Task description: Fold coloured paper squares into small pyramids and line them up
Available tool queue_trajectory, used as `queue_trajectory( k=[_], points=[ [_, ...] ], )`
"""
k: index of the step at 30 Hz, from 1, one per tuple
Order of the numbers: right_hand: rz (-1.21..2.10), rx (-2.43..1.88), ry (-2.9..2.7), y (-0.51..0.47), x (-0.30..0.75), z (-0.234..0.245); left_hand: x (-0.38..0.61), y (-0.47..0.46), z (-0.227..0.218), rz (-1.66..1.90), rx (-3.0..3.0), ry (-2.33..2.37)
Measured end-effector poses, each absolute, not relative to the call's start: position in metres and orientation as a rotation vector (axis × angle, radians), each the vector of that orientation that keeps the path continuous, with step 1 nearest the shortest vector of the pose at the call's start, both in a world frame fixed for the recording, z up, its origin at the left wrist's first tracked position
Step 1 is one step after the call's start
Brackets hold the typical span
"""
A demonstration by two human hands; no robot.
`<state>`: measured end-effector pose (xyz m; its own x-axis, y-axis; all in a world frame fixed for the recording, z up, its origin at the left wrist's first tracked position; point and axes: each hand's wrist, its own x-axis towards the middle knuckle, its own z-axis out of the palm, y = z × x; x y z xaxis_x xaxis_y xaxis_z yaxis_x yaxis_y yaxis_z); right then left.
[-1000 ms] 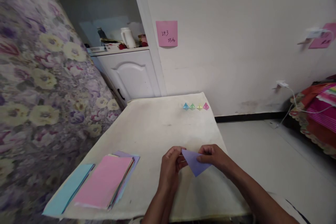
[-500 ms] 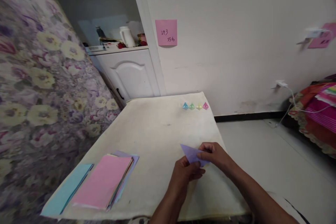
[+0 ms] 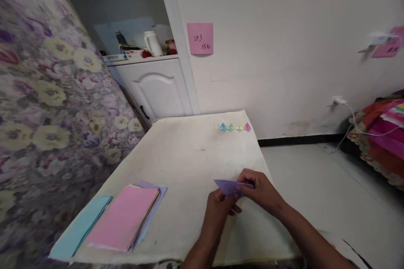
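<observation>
Both hands are on the purple paper (image 3: 229,185), held just above the near right part of the table (image 3: 189,155). My right hand (image 3: 260,189) pinches its right end between thumb and fingertips, and my left hand (image 3: 221,206) grips it from below. A second ago the folded triangle faced me with its point hanging down; now it lies nearly level and I see it almost edge-on, with the left hand dropped from beside it to beneath it. I judge the fold is being turned over and pressed. The stack of coloured sheets (image 3: 126,218) sits well apart at the left, and four small folded pieces (image 3: 235,127) line the far edge.
</observation>
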<state>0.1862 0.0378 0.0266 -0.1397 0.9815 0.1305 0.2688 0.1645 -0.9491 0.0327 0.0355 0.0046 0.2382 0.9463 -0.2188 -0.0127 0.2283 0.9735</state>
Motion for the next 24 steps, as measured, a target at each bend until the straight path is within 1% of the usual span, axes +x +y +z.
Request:
queue_trajectory(
  k=[6,11,16,18,24],
  points=[
    [1.000,-1.244,-1.600,0.038,0.187,0.027,0.029,0.037,0.006,0.904,1.196,1.069],
    [0.998,-1.252,-1.612,0.037,0.186,0.027,0.028,0.036,0.009,1.003,1.271,1.122],
    [1.044,-1.211,-1.579,0.035,0.184,0.030,0.025,0.034,0.012,1.012,1.195,1.048],
    [0.977,-1.182,-1.544,0.033,0.183,0.032,0.023,0.035,0.012,1.040,1.164,1.078],
    [0.606,-1.059,-1.600,0.026,0.185,0.039,0.021,0.036,0.014,1.160,1.082,1.189]
  ],
)
